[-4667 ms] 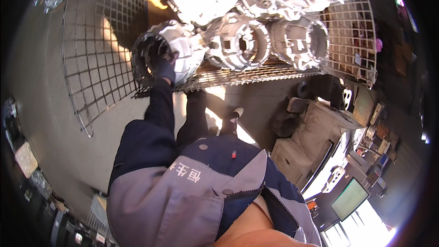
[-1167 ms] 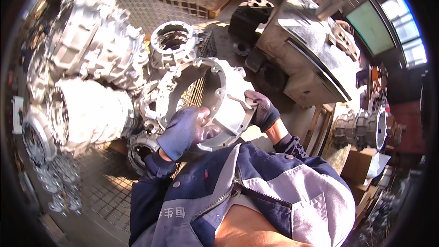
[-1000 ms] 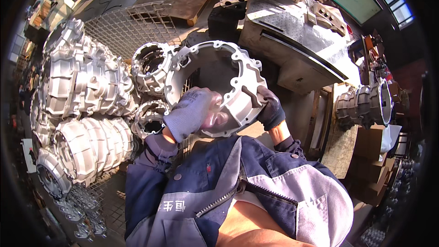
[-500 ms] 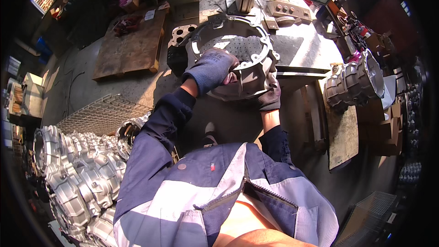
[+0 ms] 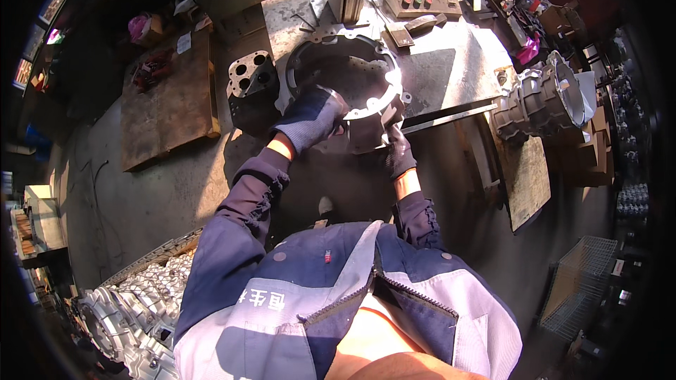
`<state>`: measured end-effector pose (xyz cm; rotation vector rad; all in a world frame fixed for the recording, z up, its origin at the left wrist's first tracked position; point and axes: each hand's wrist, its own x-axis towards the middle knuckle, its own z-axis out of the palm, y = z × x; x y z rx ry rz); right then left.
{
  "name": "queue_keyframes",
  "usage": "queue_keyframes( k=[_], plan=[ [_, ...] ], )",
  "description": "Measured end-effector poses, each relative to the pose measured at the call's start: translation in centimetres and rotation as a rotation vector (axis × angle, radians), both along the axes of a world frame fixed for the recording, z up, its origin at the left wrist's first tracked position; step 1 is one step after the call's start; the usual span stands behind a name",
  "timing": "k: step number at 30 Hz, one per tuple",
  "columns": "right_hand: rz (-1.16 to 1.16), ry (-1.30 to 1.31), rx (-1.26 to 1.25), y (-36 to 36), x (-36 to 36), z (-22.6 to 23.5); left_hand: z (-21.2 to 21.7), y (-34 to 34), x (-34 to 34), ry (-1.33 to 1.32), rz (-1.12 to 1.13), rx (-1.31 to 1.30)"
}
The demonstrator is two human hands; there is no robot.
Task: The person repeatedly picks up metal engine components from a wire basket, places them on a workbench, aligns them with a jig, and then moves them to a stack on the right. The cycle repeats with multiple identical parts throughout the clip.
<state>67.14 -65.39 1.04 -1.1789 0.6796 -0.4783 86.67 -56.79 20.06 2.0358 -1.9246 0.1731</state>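
A round metal gearbox housing, with a wide ring-shaped flange, is at the near edge of the workbench. My left hand, in a dark blue glove, grips its near left rim with the fingers curled over the edge. Lower on the near right side, my gloved right hand holds the housing's wall; its fingers are partly hidden by the casting. Sunlight glares off the flange's right part. Whether the housing rests fully on the bench is hidden.
Behind the housing rises a machine column. A control box with coloured buttons sits right of it. To the left stands a block with holes, then a wooden platform. Another housing lies right; piled castings fill the lower left.
My hands and the housing have moved forward, closer to the machine column. The view has shifted too, so the bench and the side housing appear further left. Both hands keep their hold.
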Motion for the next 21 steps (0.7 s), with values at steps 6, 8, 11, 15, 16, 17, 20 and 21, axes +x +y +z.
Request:
queue_keyframes(
  k=[6,8,11,15,16,17,20,21],
  plan=[
    [0.081,0.296,0.563,-0.4,-2.5,-0.6,-3.9,4.3,-1.4,0.147,0.132,0.473],
    [0.085,0.277,0.559,-0.6,-2.6,-0.6,-5.1,5.6,-1.4,0.208,0.185,0.651],
    [0.131,0.322,0.523,-1.2,-2.9,-0.7,-5.8,6.1,-2.6,0.19,0.236,0.489],
    [0.18,0.425,0.358,-2.3,-3.1,-1.2,-5.4,4.6,-5.3,0.147,0.349,0.308],
    [0.187,0.443,0.317,-2.5,-3.0,-1.4,-5.3,3.9,-5.8,0.159,0.418,0.37],
    [0.217,0.449,0.253,-2.8,-2.9,-1.4,-5.2,3.5,-6.3,0.202,0.475,0.47],
    [0.337,0.558,0.082,-4.0,-2.6,-1.1,-5.4,1.9,-6.6,0.189,0.576,0.592],
    [0.368,0.511,0.077,-4.5,-2.4,-0.9,-5.6,1.7,-7.0,0.18,0.6,0.579]
  ],
)
